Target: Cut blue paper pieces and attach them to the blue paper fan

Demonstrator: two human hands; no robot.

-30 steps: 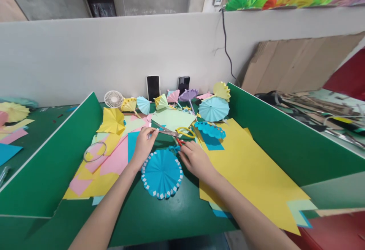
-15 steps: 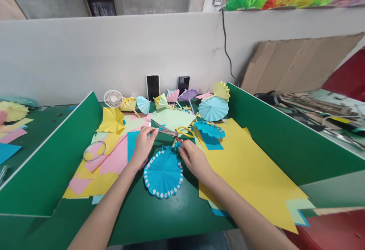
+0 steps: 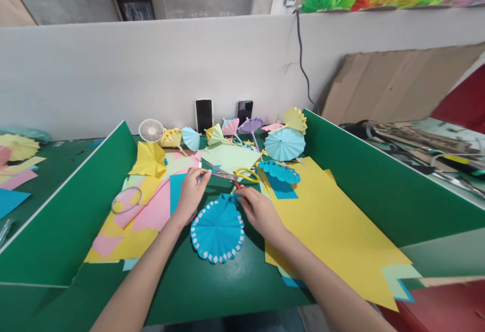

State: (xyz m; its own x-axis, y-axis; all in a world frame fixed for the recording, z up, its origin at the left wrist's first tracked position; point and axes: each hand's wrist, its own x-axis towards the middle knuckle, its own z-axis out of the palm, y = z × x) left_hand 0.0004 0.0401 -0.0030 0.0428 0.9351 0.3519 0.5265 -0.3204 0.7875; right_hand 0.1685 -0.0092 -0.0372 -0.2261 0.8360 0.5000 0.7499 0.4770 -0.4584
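A round blue pleated paper disc [image 3: 217, 228] with a white checked rim lies on the green table [image 3: 212, 291] in front of me. My right hand [image 3: 258, 210] pinches its upper right edge, fingers closed on the paper. My left hand [image 3: 190, 193] rests at the disc's upper left edge, its fingertips touching the blade tips of the yellow-handled scissors [image 3: 234, 174] that lie just beyond. I cannot tell whether the left hand grips the disc.
A large yellow sheet [image 3: 333, 226] covers the table's right side; pink and yellow sheets [image 3: 144, 216] and a clear tape ring [image 3: 126, 200] lie left. Finished paper umbrellas [image 3: 284, 143], a small fan [image 3: 151, 131] and two phones [image 3: 203, 115] stand at the back. Green dividers [image 3: 60, 221] flank the table.
The blue disc's open pleats near my right hand have been drawn closer together, so the disc looks more fully round. My right hand shifted slightly up and left. The left hand stayed put.
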